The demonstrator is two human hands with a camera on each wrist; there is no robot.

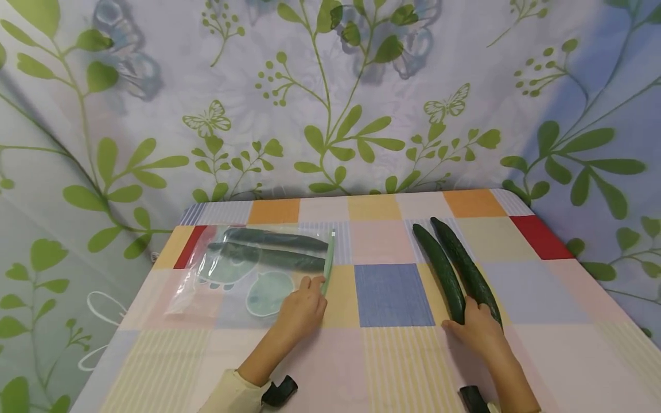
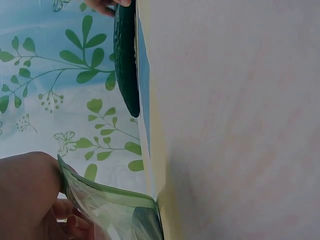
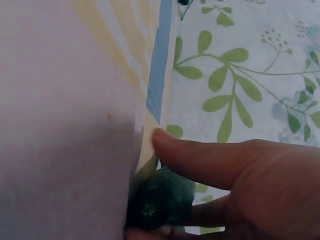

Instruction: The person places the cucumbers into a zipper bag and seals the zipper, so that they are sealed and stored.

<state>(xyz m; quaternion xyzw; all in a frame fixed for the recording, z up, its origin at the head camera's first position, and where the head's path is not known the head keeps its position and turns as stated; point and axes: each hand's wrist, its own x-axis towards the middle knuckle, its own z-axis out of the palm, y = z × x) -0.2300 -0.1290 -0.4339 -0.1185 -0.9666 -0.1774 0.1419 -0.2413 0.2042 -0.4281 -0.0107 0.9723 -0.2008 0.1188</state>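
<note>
My left hand (image 1: 304,307) pinches the green zip edge of a clear plastic bag (image 1: 178,298) and raises part of that edge off the table. Two dark green cucumbers (image 1: 289,258) lie side by side within the bag, which has pale green printed shapes. In the left wrist view, the bag's green zip strip (image 2: 125,195) slants up to my fingers. My right hand (image 1: 482,330) is at the near ends of two loose cucumbers. Its fingers curl round the left cucumber (image 1: 439,269), with the thumb stretched along its left side. The right cucumber (image 1: 465,264) lies against the back of the fingers.
A patchwork-patterned cloth covers the table (image 1: 392,295). Behind it hangs a pale curtain (image 1: 361,86) printed with green leaves and butterflies. A looped white cord (image 1: 98,312) shows beside the table's left edge. Dark wrist straps (image 1: 279,392) sit at both wrists.
</note>
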